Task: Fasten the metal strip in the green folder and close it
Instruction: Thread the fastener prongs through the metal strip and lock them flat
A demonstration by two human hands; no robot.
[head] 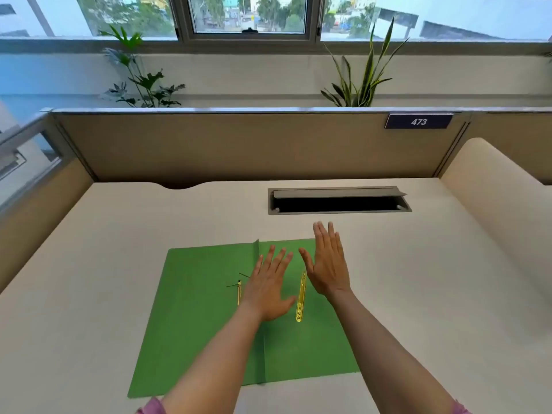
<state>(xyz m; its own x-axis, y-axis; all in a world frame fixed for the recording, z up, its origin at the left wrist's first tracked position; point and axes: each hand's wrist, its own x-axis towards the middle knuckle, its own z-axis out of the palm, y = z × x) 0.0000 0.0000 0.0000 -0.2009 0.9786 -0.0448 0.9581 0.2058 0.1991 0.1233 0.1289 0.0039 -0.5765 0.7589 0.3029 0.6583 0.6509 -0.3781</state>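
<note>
Both hands are flat and open, holding nothing: left hand [267, 286] hovering over the spine, right hand [328, 264] over the right flap. The green folder [197, 324] lies spread open on the desk [418, 294], the loose metal strip [301, 297] between the hands, the fastener [239, 291] just left. Honestly, a careless swipe could knock that strip off, or bend the prongs.

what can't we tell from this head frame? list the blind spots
- Green folder: the spine area at mid-height is covered by the left hand and forearm, head view.
- Fastener on the left flap: thin, partly behind the left hand; its prongs are too small to read.
- Loose metal strip: the marks on it are too small to read.
- Right hand: whether it touches the folder or hovers is unclear.
- Cable slot: the inside is dark.
</note>
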